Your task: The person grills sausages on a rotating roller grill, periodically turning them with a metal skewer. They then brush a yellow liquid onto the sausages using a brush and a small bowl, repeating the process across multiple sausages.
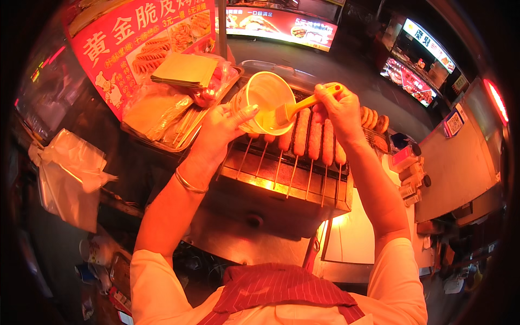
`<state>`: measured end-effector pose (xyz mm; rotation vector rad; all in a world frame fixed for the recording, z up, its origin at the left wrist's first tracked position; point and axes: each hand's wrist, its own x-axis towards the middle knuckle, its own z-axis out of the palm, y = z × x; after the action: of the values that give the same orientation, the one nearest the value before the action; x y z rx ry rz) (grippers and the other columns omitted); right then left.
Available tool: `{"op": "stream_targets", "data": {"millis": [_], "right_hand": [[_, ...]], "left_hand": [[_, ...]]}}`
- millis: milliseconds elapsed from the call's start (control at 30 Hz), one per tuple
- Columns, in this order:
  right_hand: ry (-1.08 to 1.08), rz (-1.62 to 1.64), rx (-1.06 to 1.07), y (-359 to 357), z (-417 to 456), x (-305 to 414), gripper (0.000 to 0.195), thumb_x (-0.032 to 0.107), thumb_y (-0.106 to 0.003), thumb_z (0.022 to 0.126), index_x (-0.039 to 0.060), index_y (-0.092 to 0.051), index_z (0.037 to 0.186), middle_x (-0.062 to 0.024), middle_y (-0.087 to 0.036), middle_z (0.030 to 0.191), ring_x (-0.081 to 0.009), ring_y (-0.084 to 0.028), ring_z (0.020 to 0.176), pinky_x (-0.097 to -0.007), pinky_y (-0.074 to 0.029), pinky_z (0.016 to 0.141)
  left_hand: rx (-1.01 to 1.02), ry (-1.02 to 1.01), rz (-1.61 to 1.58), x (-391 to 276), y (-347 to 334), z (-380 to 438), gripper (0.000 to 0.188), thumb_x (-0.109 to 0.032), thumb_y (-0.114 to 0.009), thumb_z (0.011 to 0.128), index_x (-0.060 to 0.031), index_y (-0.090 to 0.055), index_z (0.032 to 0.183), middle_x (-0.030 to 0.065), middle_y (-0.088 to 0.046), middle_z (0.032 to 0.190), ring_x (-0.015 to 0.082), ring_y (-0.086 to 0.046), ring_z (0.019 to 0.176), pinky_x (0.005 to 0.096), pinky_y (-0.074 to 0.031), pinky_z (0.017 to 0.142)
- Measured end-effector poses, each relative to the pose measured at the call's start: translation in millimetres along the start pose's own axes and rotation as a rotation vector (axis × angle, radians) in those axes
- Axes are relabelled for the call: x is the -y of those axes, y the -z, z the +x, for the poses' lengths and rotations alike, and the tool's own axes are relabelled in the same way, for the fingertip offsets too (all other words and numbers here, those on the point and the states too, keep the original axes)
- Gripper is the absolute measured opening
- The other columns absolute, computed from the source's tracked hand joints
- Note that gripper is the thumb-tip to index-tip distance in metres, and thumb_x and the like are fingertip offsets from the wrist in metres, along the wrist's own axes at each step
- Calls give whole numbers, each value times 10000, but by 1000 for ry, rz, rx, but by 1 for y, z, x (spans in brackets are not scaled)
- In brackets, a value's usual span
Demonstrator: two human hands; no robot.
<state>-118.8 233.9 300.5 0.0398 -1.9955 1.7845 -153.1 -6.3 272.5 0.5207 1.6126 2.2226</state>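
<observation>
My left hand (221,130) holds a paper cup (268,89) tilted, its mouth facing me, with the thumb over the rim. A bangle circles the left wrist. My right hand (337,107) grips the yellow handle of a basting brush (302,104), whose bristles are inside the cup. Under both hands, several sausages on wooden sticks (314,140) lie side by side on a metal grill (284,170), their sticks pointing towards me. The cup hides the upper ends of some sausages.
Left of the grill, a tray (178,148) holds paper bags (152,118), sticks and a stack of yellow paper (187,69). Plastic bags (71,174) hang at far left. Seasoning bottles (410,174) and round browned pieces (371,118) are at right.
</observation>
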Motion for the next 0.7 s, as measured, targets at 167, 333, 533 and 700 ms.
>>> {"op": "stream_targets", "data": {"millis": [167,333,533,700], "right_hand": [[-66,126,-132,30,4,6,192,210,-592,859,24,-558,894,-54,-581,636,-90,-514,452,-194,-422,434],[-131,198,-75,62,7,-13,189,207,-604,847,24,-568,875,-44,-565,630,-83,-491,451,-183,-383,412],[-308,120,90,54,9,-42,198,193,-616,834,9,-574,892,-41,-559,627,-83,-488,451,-182,-380,410],[-356,139,130,74,47,-68,190,186,-611,836,8,-570,891,-45,-555,631,-91,-488,456,-191,-382,414]], "left_hand": [[-99,-12,18,5,16,11,329,-262,-665,796,-39,-574,1021,53,-639,947,115,-621,829,246,-488,756],[-70,-71,-28,-7,26,14,348,-259,-645,810,-11,-567,1042,84,-625,989,149,-620,854,259,-495,773],[-140,-95,-55,-14,28,10,390,-254,-663,795,-2,-545,1069,81,-615,985,152,-614,867,262,-491,774],[-142,-82,-17,-17,23,3,392,-253,-635,812,-4,-519,1091,87,-583,1035,186,-596,913,306,-485,816]]}}
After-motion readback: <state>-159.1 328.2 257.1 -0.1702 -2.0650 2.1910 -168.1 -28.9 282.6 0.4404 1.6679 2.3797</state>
